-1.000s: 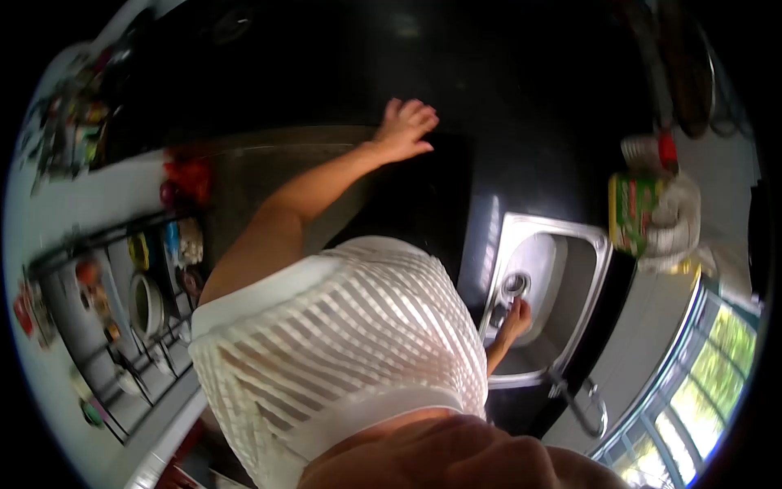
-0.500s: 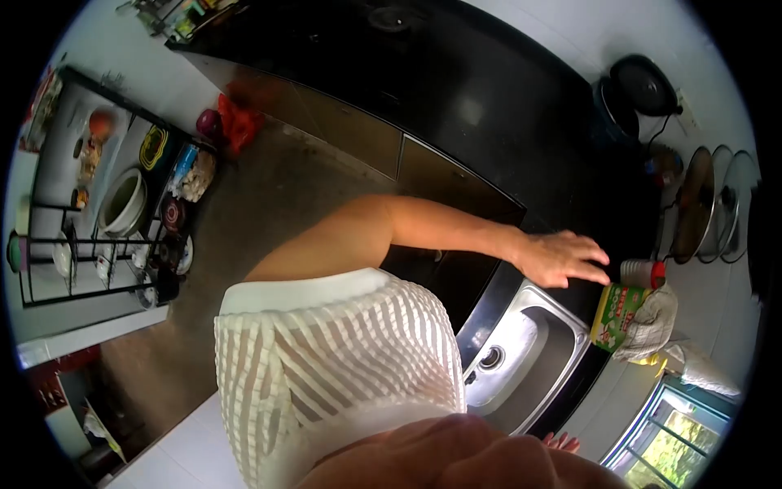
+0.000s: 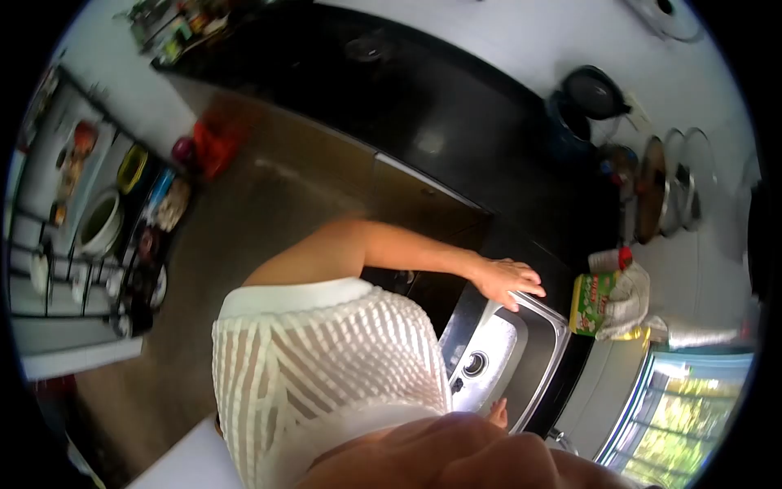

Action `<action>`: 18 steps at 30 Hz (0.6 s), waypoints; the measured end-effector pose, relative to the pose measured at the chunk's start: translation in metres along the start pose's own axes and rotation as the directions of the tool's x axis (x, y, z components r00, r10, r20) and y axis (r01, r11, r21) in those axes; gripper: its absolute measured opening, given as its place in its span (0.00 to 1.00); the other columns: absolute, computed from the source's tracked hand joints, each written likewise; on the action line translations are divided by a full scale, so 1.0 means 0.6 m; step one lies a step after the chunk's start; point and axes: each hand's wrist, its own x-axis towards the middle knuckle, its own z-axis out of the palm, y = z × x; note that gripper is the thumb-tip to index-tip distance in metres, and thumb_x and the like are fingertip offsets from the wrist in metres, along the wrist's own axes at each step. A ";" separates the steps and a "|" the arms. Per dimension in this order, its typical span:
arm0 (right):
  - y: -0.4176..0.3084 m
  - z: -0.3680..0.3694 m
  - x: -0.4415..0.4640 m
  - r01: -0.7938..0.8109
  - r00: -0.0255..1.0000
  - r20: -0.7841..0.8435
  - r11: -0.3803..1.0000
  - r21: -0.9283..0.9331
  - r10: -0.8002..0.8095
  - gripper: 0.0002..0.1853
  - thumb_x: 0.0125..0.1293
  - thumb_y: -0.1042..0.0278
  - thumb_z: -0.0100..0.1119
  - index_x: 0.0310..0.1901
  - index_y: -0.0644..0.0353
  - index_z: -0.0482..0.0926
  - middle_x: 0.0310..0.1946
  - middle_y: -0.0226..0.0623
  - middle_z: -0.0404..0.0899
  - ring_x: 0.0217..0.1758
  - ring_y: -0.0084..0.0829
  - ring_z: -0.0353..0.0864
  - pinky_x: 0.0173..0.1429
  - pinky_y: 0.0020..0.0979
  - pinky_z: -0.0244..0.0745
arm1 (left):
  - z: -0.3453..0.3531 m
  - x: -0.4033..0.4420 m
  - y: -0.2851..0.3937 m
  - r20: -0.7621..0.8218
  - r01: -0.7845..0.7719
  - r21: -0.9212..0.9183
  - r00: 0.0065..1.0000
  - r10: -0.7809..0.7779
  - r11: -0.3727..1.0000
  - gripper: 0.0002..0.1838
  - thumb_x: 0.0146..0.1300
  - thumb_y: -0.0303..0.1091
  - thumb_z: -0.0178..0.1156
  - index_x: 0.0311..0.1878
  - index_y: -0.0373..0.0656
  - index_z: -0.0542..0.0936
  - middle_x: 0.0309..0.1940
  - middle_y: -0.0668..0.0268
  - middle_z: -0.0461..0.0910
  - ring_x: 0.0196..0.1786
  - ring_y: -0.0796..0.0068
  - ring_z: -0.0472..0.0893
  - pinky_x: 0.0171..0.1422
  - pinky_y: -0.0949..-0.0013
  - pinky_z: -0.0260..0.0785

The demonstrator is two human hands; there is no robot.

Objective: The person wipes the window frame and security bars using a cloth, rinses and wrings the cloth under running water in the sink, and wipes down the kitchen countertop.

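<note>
My left hand (image 3: 505,281) reaches out palm down over the corner of a steel sink (image 3: 556,326), fingers stretched and holding nothing. Whether it touches the rim, I cannot tell. Only the fingers of my right hand (image 3: 498,412) show, over the lower part of the basin; they look extended, and the rest is hidden behind my face. A round drain (image 3: 473,364) lies in the sink floor. Just beyond the sink stand a green and yellow packet (image 3: 588,303), a whitish cloth (image 3: 626,303) and a red-and-white container (image 3: 609,260).
A black countertop (image 3: 456,130) runs along the wall above wooden cabinets. A dark pot (image 3: 568,122) and several pan lids (image 3: 654,191) stand near the wall. A tap (image 3: 562,440) is beside the window (image 3: 668,416). At left is a dish rack (image 3: 69,269), with a red bag (image 3: 218,145) nearby.
My left hand has come back from near the packet to the sink's corner. My right hand's fingers have moved over the basin. The whole view has shifted left.
</note>
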 end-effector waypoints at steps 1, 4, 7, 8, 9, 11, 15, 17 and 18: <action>0.005 -0.021 0.004 0.023 0.998 -0.065 0.998 -0.051 -0.026 0.18 0.59 0.60 0.54 0.28 0.71 0.75 0.23 0.34 0.74 0.25 0.25 0.69 0.33 0.25 0.67 | 0.005 0.001 0.005 0.047 0.029 0.026 0.998 -0.030 0.999 0.34 0.50 0.41 0.59 0.61 0.46 0.60 0.57 0.52 0.57 0.61 0.55 0.57 0.59 0.50 0.53; 0.029 -0.057 0.007 0.365 0.908 -0.158 0.918 -0.156 -0.388 0.13 0.55 0.75 0.51 0.43 0.65 0.73 0.33 0.39 0.77 0.41 0.31 0.72 0.45 0.28 0.67 | 0.021 0.005 0.011 0.164 0.052 0.045 0.985 -0.059 0.998 0.35 0.50 0.41 0.58 0.62 0.48 0.58 0.59 0.52 0.55 0.63 0.55 0.54 0.59 0.50 0.53; -0.077 -0.052 -0.069 0.369 0.842 -0.252 0.851 -0.373 -0.476 0.21 0.49 0.79 0.50 0.48 0.60 0.72 0.40 0.44 0.77 0.54 0.36 0.67 0.56 0.31 0.61 | 0.033 0.017 0.011 0.199 0.029 0.035 0.979 -0.035 0.999 0.37 0.49 0.40 0.59 0.63 0.49 0.57 0.60 0.50 0.52 0.66 0.53 0.48 0.62 0.50 0.48; -0.069 -0.060 -0.065 0.321 0.876 -0.285 0.911 -0.260 -0.390 0.22 0.47 0.80 0.49 0.49 0.59 0.72 0.41 0.46 0.76 0.56 0.37 0.66 0.58 0.32 0.59 | 0.025 0.023 0.022 0.196 0.002 0.084 0.980 -0.018 0.996 0.37 0.48 0.39 0.59 0.63 0.49 0.56 0.61 0.49 0.51 0.66 0.52 0.47 0.62 0.50 0.46; -0.062 -0.069 -0.062 0.268 0.901 -0.314 0.953 -0.141 -0.299 0.24 0.46 0.81 0.49 0.49 0.58 0.72 0.42 0.47 0.76 0.59 0.39 0.64 0.60 0.33 0.58 | 0.017 0.028 0.034 0.192 -0.019 0.134 0.981 -0.007 0.991 0.38 0.48 0.38 0.60 0.63 0.49 0.56 0.61 0.49 0.50 0.66 0.51 0.46 0.63 0.50 0.44; 0.017 -0.119 -0.025 0.595 0.676 -0.423 0.785 -0.170 -0.604 0.06 0.55 0.75 0.54 0.25 0.69 0.77 0.25 0.42 0.75 0.26 0.30 0.70 0.26 0.30 0.69 | -0.002 0.049 0.058 0.188 -0.095 0.143 0.980 0.067 0.985 0.40 0.46 0.38 0.61 0.63 0.48 0.55 0.62 0.49 0.49 0.66 0.50 0.45 0.64 0.50 0.42; -0.049 -0.114 -0.038 0.406 0.827 -0.479 0.902 0.147 -0.294 0.06 0.55 0.72 0.53 0.26 0.66 0.75 0.23 0.40 0.74 0.27 0.29 0.70 0.28 0.29 0.68 | -0.058 0.103 0.136 0.061 -0.350 0.150 0.937 0.344 0.925 0.40 0.45 0.36 0.63 0.63 0.48 0.56 0.61 0.51 0.51 0.65 0.51 0.48 0.63 0.50 0.43; -0.057 -0.087 -0.026 0.417 0.852 -0.411 0.894 0.162 -0.323 0.05 0.54 0.72 0.54 0.29 0.66 0.74 0.25 0.40 0.74 0.29 0.29 0.70 0.30 0.29 0.68 | -0.074 0.117 0.161 0.017 -0.433 0.162 0.900 0.436 0.887 0.40 0.45 0.35 0.63 0.63 0.48 0.56 0.60 0.51 0.52 0.64 0.51 0.50 0.62 0.50 0.44; -0.058 -0.074 -0.020 0.413 0.867 -0.375 0.894 0.172 -0.328 0.05 0.54 0.72 0.54 0.31 0.65 0.74 0.25 0.40 0.74 0.30 0.29 0.71 0.32 0.29 0.68 | -0.076 0.120 0.169 -0.002 -0.473 0.163 0.877 0.480 0.866 0.41 0.44 0.35 0.64 0.63 0.49 0.56 0.60 0.52 0.52 0.64 0.51 0.50 0.62 0.50 0.45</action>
